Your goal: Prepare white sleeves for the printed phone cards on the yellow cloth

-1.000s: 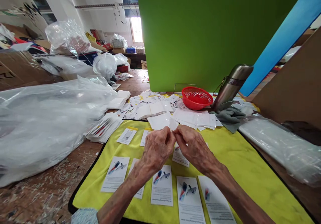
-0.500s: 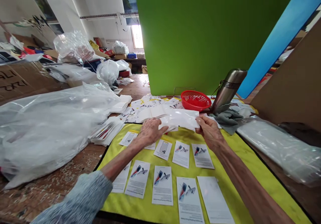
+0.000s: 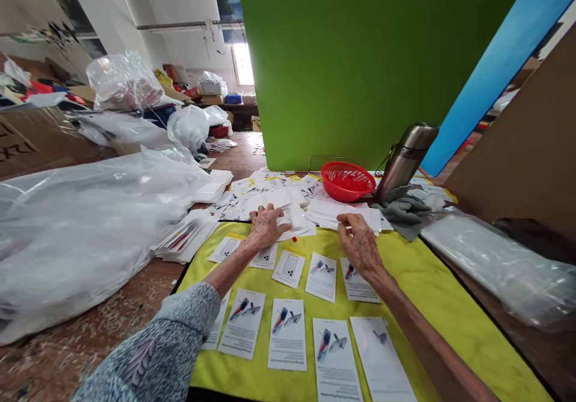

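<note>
My left hand (image 3: 265, 227) lies palm down on a pile of white paper sleeves (image 3: 294, 222) at the far edge of a yellow cloth (image 3: 432, 294). My right hand (image 3: 360, 245) hovers over the cloth, fingertips close to a stack of white envelopes (image 3: 339, 213). Neither hand shows anything gripped. Rows of printed white cards (image 3: 287, 335) with a red-and-blue pictured item lie on the cloth, nearer me than both hands. Several smaller cards (image 3: 288, 268) sit just under my hands.
Loose papers cover the far table beyond the cloth. A red plastic basket (image 3: 348, 181), a steel vacuum flask (image 3: 406, 159) and grey gloves (image 3: 402, 213) stand there before a green board (image 3: 360, 72). A large clear plastic bag (image 3: 90, 222) and a stack of cards (image 3: 186, 237) lie left.
The glossy white sleeve stretched between my hands is now down on the pile under my left hand. My hands have separated, and the right has dropped toward the cloth.
</note>
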Demonstrator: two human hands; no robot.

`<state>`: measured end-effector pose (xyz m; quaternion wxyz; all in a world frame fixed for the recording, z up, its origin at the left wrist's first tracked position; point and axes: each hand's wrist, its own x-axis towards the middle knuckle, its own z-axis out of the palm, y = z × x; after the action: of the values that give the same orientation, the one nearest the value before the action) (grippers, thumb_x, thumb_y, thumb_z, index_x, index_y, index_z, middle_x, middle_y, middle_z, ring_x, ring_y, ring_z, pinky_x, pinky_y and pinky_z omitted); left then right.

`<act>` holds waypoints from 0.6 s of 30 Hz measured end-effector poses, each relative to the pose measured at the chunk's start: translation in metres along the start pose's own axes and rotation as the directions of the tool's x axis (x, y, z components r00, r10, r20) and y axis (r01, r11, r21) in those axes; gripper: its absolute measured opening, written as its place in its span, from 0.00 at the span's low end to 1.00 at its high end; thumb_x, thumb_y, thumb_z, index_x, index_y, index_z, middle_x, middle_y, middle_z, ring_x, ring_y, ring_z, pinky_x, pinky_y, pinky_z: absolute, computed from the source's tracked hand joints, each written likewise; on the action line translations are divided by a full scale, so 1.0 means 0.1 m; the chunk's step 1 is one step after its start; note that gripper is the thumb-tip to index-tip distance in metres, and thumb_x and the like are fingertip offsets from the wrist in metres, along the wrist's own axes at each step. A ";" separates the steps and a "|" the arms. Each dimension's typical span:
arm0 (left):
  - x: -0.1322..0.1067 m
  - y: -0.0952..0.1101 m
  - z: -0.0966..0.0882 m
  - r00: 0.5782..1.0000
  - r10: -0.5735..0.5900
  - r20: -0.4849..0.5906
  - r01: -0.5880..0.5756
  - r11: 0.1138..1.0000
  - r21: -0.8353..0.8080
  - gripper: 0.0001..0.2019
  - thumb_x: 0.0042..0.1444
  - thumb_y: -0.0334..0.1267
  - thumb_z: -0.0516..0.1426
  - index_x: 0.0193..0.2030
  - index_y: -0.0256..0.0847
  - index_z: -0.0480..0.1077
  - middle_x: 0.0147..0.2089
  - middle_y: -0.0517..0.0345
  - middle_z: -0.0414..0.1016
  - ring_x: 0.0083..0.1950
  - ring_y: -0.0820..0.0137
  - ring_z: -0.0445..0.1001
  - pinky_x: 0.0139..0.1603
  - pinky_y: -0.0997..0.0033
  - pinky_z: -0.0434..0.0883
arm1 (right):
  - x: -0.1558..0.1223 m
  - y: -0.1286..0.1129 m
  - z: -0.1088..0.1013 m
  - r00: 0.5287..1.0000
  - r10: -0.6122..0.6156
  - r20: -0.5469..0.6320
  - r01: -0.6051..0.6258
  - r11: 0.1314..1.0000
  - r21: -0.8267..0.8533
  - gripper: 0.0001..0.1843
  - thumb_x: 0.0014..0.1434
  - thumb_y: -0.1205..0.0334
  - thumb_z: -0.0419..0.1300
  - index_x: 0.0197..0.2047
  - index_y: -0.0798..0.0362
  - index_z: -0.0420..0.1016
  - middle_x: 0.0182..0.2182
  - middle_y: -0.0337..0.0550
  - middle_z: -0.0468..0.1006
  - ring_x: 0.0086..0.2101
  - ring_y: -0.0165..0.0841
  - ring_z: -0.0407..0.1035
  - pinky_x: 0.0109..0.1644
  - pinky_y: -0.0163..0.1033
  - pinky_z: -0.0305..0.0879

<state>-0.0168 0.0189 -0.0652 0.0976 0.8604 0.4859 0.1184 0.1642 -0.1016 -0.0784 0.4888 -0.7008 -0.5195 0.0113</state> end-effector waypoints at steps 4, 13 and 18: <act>-0.12 0.03 -0.07 0.989 0.087 -0.121 -0.084 0.996 0.026 0.07 0.56 0.41 0.58 0.38 0.42 0.75 0.42 0.52 0.73 0.51 0.58 0.65 0.52 0.55 0.56 | -0.11 -0.16 0.09 0.994 -0.019 0.105 0.012 0.998 0.062 0.11 0.55 0.60 0.49 0.35 0.52 0.72 0.34 0.47 0.76 0.34 0.37 0.71 0.39 0.43 0.70; -0.12 0.09 -0.05 0.999 0.027 -0.028 -0.024 0.997 0.075 0.16 0.57 0.50 0.55 0.46 0.44 0.73 0.49 0.49 0.72 0.53 0.56 0.64 0.50 0.57 0.58 | -0.15 -0.19 0.11 0.958 0.064 0.281 -0.094 0.991 0.095 0.11 0.53 0.59 0.52 0.36 0.53 0.72 0.34 0.47 0.76 0.32 0.35 0.70 0.37 0.42 0.68; -0.05 0.06 -0.04 0.999 -0.016 -0.045 0.020 0.996 0.083 0.11 0.57 0.38 0.52 0.41 0.44 0.75 0.45 0.48 0.73 0.52 0.56 0.65 0.50 0.55 0.58 | -0.15 -0.20 0.09 0.954 0.051 0.295 -0.081 0.993 0.090 0.08 0.53 0.61 0.52 0.32 0.52 0.71 0.31 0.45 0.75 0.31 0.35 0.69 0.36 0.42 0.68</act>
<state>-0.0157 0.0115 -0.0599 0.0517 0.8565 0.5002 0.1164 0.1380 -0.1072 -0.0765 0.4407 -0.6828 -0.5611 0.1574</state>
